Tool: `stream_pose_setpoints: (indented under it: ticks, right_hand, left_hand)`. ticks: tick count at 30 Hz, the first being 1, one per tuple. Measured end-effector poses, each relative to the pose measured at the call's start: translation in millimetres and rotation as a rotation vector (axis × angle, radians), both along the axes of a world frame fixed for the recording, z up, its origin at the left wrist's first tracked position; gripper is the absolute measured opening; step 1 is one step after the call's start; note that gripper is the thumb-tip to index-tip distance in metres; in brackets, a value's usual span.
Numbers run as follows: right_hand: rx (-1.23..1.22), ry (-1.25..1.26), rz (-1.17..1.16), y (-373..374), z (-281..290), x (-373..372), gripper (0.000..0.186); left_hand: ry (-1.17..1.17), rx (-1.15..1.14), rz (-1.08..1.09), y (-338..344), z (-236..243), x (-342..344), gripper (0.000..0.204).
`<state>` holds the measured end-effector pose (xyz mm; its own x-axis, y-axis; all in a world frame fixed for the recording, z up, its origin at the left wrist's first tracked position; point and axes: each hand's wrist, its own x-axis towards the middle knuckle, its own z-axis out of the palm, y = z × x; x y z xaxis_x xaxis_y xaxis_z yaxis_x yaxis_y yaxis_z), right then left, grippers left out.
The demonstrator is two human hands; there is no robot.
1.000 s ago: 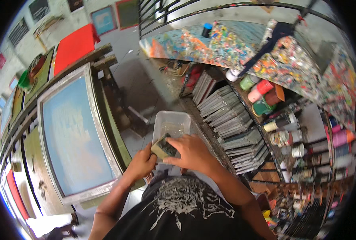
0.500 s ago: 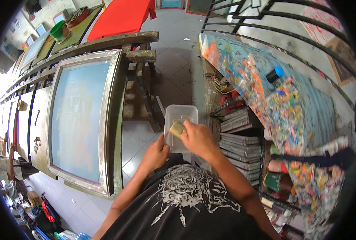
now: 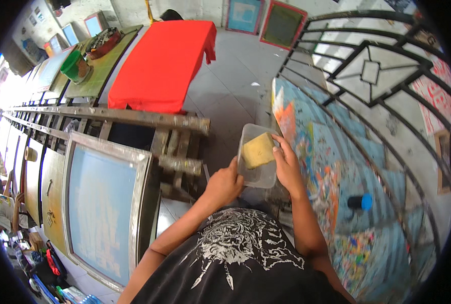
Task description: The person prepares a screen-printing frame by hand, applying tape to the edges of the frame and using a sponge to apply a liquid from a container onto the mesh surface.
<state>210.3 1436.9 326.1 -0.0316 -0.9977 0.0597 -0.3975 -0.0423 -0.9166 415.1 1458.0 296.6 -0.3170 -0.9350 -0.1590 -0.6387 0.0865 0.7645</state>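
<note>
My left hand point(image 3: 224, 183) is closed on the near left side of a clear plastic tub point(image 3: 261, 177), held in front of my body. A yellow block-shaped sponge point(image 3: 258, 151) with a dark lower edge is at the mouth of the tub, its broad face turned up. Fingers and thumb of my right hand point(image 3: 289, 169) close at the sponge's right edge, beside the tub's right rim. Whether they also press on the rim I cannot tell.
At my left a framed screen point(image 3: 101, 202) with a blue mesh rests by a wooden rack point(image 3: 154, 120). Red cloth point(image 3: 159, 66) lies beyond it. A black metal railing point(image 3: 370, 71) and paint-stained blue sheeting point(image 3: 372, 172) with a blue-capped black container point(image 3: 359, 202) are at the right.
The tub and both hands have moved right and a little farther out. The sponge has turned to show its broad face. My view has shifted, showing more of the red cloth and railing.
</note>
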Motion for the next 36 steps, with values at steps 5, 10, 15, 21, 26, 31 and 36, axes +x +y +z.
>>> stream_pose_setpoints:
  ticks: [5, 10, 15, 21, 26, 31, 36]
  right_hand:
    - [0.065, -0.128, 0.124, -127.3, -16.1, -27.4, 0.045]
    - [0.01, 0.054, 0.339, -252.9, 2.8, -46.9, 0.068]
    - [-0.005, 0.124, 0.644, -384.5, 27.6, -69.3, 0.089]
    - [-0.163, 0.355, 0.734, -557.8, 16.7, -71.5, 0.085]
    - [-0.355, 0.416, 0.615, -717.0, 13.9, -66.6, 0.077]
    - [-0.275, 0.16, 0.599, -865.0, 16.7, -49.2, 0.071]
    - [-0.06, -0.1, 0.721, -1005.4, 4.0, -5.3, 0.07]
  left_hand:
    - [-0.076, -0.008, 0.078, -114.5, -0.7, -48.3, 0.058]
    - [-0.088, 0.03, 0.175, -230.2, 13.5, -89.7, 0.058]
    - [-0.03, 0.039, 0.297, -339.8, 21.1, -109.9, 0.057]
    - [0.049, 0.06, 0.354, -487.5, 5.9, -119.3, 0.055]
    - [0.067, 0.042, 0.36, -641.7, 6.1, -100.7, 0.055]
    - [0.097, 0.082, 0.392, -777.6, 21.1, -72.5, 0.056]
    - [0.116, 0.051, 0.514, -901.1, 11.4, -39.7, 0.056]
